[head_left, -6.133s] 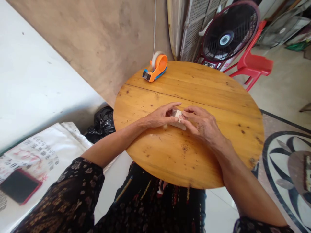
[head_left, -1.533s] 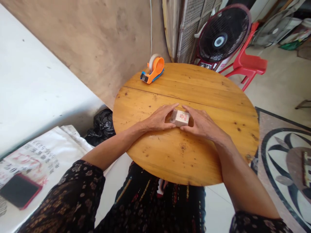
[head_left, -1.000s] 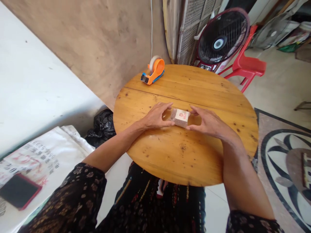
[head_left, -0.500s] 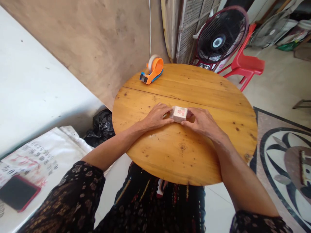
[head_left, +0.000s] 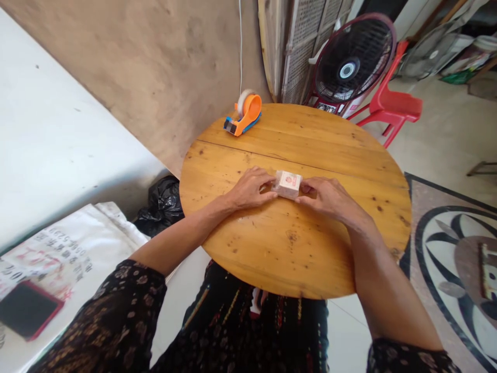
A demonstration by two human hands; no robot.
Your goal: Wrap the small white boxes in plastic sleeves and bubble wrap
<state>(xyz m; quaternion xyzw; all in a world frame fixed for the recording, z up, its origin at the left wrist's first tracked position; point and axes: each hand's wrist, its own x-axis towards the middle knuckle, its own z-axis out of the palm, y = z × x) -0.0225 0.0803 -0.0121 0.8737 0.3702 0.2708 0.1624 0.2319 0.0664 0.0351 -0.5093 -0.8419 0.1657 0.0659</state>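
Note:
A small white box (head_left: 288, 185) with red print, wrapped in something clear and shiny, sits near the middle of the round wooden table. My left hand (head_left: 254, 188) rests on the table with its thumb and fingertips at the box's left end. At the right end, the thumb and fingers of my right hand (head_left: 325, 196) hold the box from the other side. The printed face is turned up and stays visible between the two hands.
An orange and blue tape dispenser (head_left: 245, 115) with a roll stands at the table's (head_left: 287, 264) far left edge. Beyond are a fan (head_left: 347, 70) and a red chair (head_left: 398, 106). A phone (head_left: 29, 310) lies on white sacks (head_left: 97, 238) at left, near a black bag (head_left: 165, 199).
The box has shifted slightly right and toward me, and my right hand has moved a little to the right with it. My left hand is almost where it was.

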